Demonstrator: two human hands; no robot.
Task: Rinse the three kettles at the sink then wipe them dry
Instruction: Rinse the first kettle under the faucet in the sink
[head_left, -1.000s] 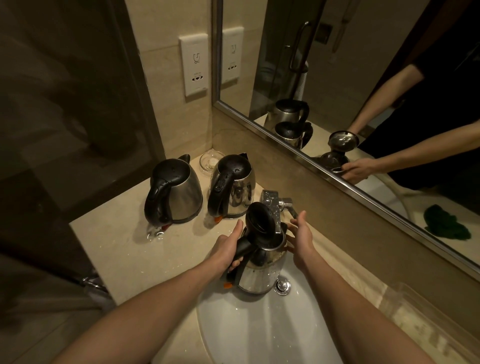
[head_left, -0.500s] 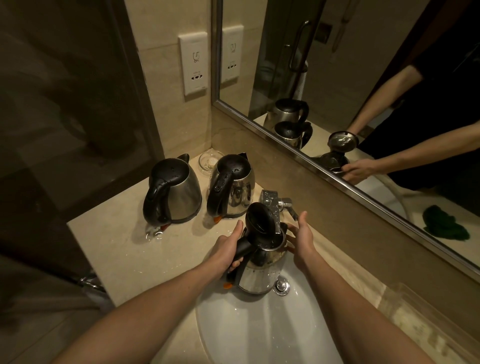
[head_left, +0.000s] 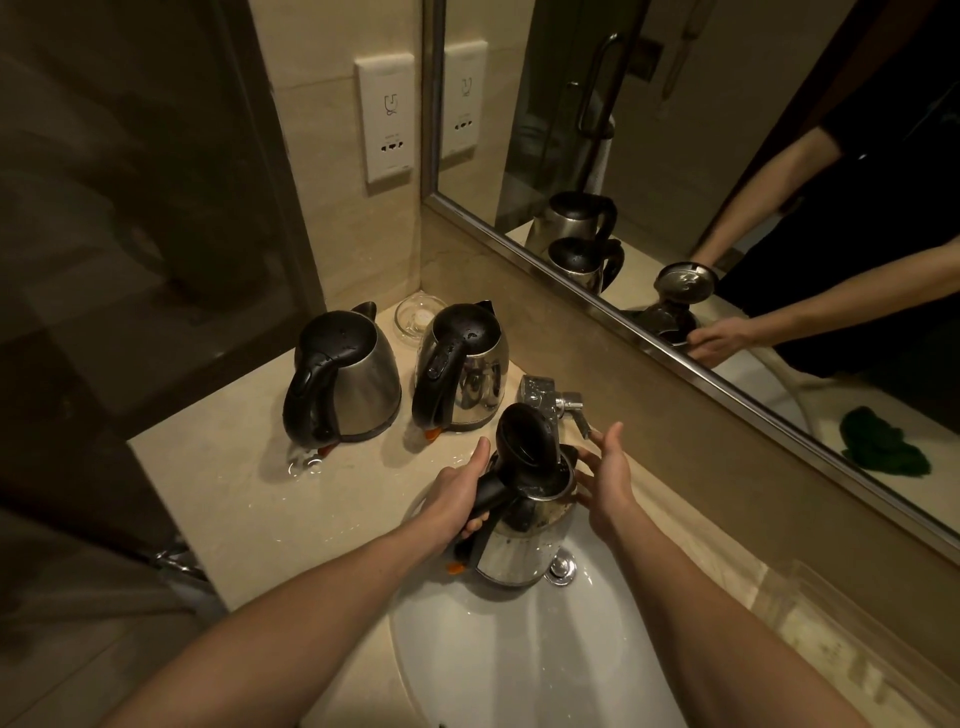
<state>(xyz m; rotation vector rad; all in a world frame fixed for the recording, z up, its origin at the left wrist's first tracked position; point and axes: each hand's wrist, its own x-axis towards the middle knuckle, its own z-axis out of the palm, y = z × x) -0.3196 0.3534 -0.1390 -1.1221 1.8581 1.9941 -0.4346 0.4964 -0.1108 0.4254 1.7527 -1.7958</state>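
Kettle (head_left: 524, 525) in left hand (head_left: 457, 499) over sink (head_left: 498, 670) rim.

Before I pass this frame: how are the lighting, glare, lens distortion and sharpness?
Head view: dim, warm light, with the left side nearly black. Head view: wide-angle bending curves the mirror frame and stretches the forearms. Head view: small glare spots on the held kettle and the white sink, nothing blown out. Head view: centre sharp, no evident motion blur.
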